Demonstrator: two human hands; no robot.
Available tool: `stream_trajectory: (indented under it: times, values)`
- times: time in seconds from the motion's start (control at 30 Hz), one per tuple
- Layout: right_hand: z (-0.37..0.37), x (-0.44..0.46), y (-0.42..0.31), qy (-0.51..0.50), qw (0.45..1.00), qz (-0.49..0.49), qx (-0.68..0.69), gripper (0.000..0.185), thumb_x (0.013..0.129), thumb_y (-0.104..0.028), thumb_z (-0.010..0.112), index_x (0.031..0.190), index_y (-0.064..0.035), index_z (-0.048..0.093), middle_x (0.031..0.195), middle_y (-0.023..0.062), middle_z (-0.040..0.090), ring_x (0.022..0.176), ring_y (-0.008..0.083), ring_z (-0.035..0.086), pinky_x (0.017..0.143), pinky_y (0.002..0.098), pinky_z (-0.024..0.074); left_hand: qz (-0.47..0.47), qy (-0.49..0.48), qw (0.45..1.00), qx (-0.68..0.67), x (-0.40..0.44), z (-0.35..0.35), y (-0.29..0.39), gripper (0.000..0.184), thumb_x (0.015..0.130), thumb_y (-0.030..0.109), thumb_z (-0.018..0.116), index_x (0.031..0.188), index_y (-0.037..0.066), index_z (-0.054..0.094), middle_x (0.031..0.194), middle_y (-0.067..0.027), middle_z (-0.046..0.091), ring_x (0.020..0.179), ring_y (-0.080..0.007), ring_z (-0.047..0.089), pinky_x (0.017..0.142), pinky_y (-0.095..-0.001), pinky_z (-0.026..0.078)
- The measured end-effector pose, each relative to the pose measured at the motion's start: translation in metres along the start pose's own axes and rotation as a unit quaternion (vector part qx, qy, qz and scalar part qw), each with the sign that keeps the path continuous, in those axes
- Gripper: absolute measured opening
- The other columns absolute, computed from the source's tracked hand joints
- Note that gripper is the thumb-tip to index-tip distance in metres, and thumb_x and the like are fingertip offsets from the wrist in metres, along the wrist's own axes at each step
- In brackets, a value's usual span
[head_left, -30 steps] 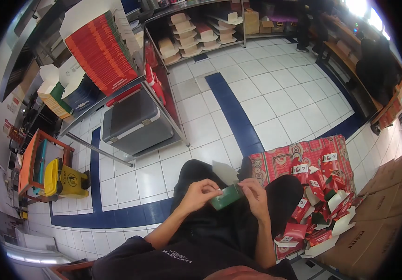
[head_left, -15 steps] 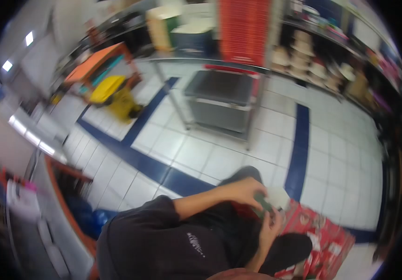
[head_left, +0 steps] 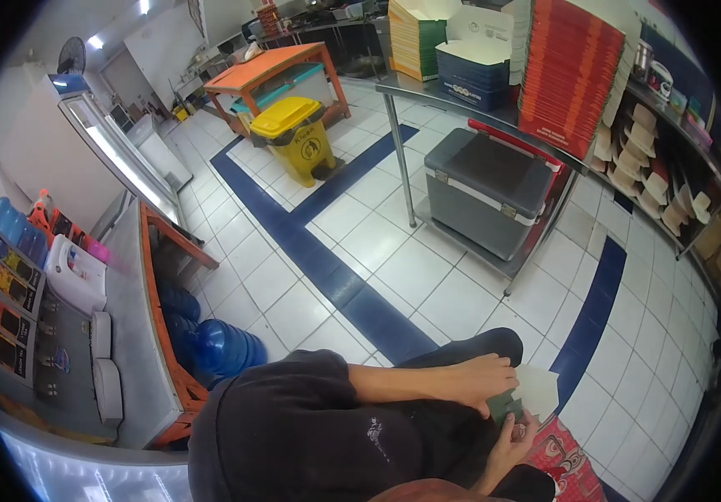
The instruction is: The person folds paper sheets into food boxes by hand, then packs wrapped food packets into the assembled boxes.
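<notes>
A green and white folded paper box (head_left: 539, 388) rests over my lap, its pale flap standing out to the right. From above, my left hand (head_left: 487, 380) grips its green side with the fingers bent over the edge. My right hand (head_left: 514, 441) pinches the lower part of the same box, thumb against the green panel. Both hands are close together and closed on it. Below them, beside my knee, lies a red patterned sheet or bag (head_left: 563, 456), partly cut off by my leg and sleeve.
Ahead stands a metal table (head_left: 494, 113) with stacked red cartons (head_left: 569, 75) and navy boxes (head_left: 473, 75); a grey cooler (head_left: 486, 188) sits on its lower shelf. A yellow bin (head_left: 297, 138) is further left. Blue water bottles (head_left: 225, 351) stand by the counter (head_left: 147, 335).
My view has swung left and lifted, showing more of the counter and bin. Both hands remain on the box, whose pale flap now shows more clearly.
</notes>
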State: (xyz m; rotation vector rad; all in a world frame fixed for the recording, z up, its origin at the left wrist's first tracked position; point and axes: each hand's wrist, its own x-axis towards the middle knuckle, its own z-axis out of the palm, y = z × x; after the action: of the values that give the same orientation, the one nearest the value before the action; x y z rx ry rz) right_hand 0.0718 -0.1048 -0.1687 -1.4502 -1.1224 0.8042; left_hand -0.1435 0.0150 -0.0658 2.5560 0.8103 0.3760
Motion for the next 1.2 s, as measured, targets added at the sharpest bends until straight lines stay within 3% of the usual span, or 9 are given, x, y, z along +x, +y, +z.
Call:
stream_trajectory:
  times: [0.17,0.3,0.5,0.73,0.77,0.87,0.93,1.07,1.2]
  values:
    - [0.005,-0.008,-0.023,0.013,0.999,0.042,0.0,0.033,0.107,-0.009,0.071,0.135,0.0044,0.06,0.122,0.0112,0.064,0.102,0.0173,0.067,0.087,0.0296,0.0566,-0.016,-0.155,0.985,0.069,0.003,-0.012,0.009,0.083,0.074,0.053,0.093,0.134,0.003,0.067,0.12,-0.0059,0.071,0.117,-0.0231,0.063,0.096,-0.0396,0.047]
    - [0.013,-0.013,-0.023,0.108,0.993,0.023,0.048,0.033,0.108,-0.011,0.071,0.135,0.005,0.06,0.122,0.0118,0.064,0.103,0.0191,0.068,0.09,0.0304,0.0578,0.014,-0.059,0.997,0.054,-0.006,-0.021,0.007,0.069,0.083,0.052,0.088,0.128,0.003,0.071,0.111,-0.0084,0.073,0.11,-0.027,0.068,0.094,-0.0424,0.047]
    - [0.017,-0.013,-0.026,0.145,0.983,0.091,0.071,0.034,0.109,-0.012,0.07,0.137,0.0044,0.061,0.127,0.0148,0.066,0.107,0.0217,0.069,0.091,0.0325,0.0589,-0.006,-0.039,0.988,-0.152,-0.006,-0.033,-0.007,0.033,0.098,0.027,0.073,0.121,0.005,0.081,0.108,-0.0142,0.081,0.103,-0.0355,0.074,0.094,-0.048,0.054]
    - [0.053,0.025,-0.025,0.056,0.986,-0.005,0.158,0.06,0.111,-0.015,0.064,0.166,-0.0073,0.041,0.156,0.0199,0.052,0.124,0.0291,0.065,0.098,0.0364,0.0578,-0.146,-0.106,0.965,-0.189,-0.01,-0.023,-0.02,0.022,0.091,0.015,0.078,0.109,0.005,0.084,0.098,-0.0171,0.082,0.089,-0.0357,0.078,0.08,-0.046,0.06]
    - [0.062,0.031,-0.025,0.055,0.976,0.053,0.205,0.063,0.112,-0.017,0.063,0.168,-0.0106,0.035,0.16,0.0201,0.048,0.126,0.0302,0.064,0.099,0.0389,0.0582,-0.15,-0.03,0.972,-0.179,-0.012,-0.012,-0.025,0.022,0.09,0.015,0.078,0.108,0.004,0.083,0.095,-0.0173,0.082,0.085,-0.0358,0.078,0.078,-0.0457,0.06]
    - [0.072,0.042,0.043,-0.026,0.914,0.177,0.365,0.071,0.113,-0.025,0.062,0.172,-0.019,0.024,0.168,0.0201,0.038,0.128,0.0337,0.063,0.101,0.0467,0.0605,-0.177,0.071,0.967,-0.171,-0.019,0.006,-0.032,0.02,0.088,0.013,0.078,0.106,0.003,0.083,0.092,-0.0174,0.082,0.082,-0.0355,0.079,0.076,-0.0447,0.061]
    - [0.072,0.037,0.055,-0.2,0.78,0.264,0.531,0.07,0.112,-0.029,0.063,0.17,-0.0143,0.027,0.166,0.0211,0.043,0.129,0.0356,0.063,0.099,0.0492,0.0626,-0.221,0.088,0.955,-0.177,-0.022,0.018,-0.033,0.021,0.086,0.015,0.077,0.103,0.005,0.084,0.096,-0.0163,0.083,0.088,-0.0362,0.079,0.082,-0.0452,0.062]
    - [0.086,0.018,0.05,-0.253,0.848,0.235,0.402,0.073,0.111,-0.03,0.065,0.166,-0.0014,0.028,0.159,0.0208,0.055,0.124,0.0363,0.072,0.09,0.0496,0.0666,-0.17,0.038,0.969,-0.174,-0.03,0.05,-0.043,0.024,0.085,0.014,0.08,0.106,0.002,0.082,0.096,-0.0161,0.083,0.082,-0.0322,0.08,0.076,-0.0414,0.063]
    - [0.08,0.02,0.044,-0.271,0.874,0.213,0.342,0.073,0.11,-0.038,0.065,0.166,-0.0037,0.034,0.166,0.0156,0.051,0.125,0.0311,0.072,0.087,0.0433,0.0681,-0.238,-0.027,0.943,-0.232,-0.026,0.039,-0.037,0.034,0.078,0.019,0.09,0.105,0.001,0.08,0.097,-0.014,0.083,0.077,-0.0279,0.08,0.07,-0.0389,0.063]
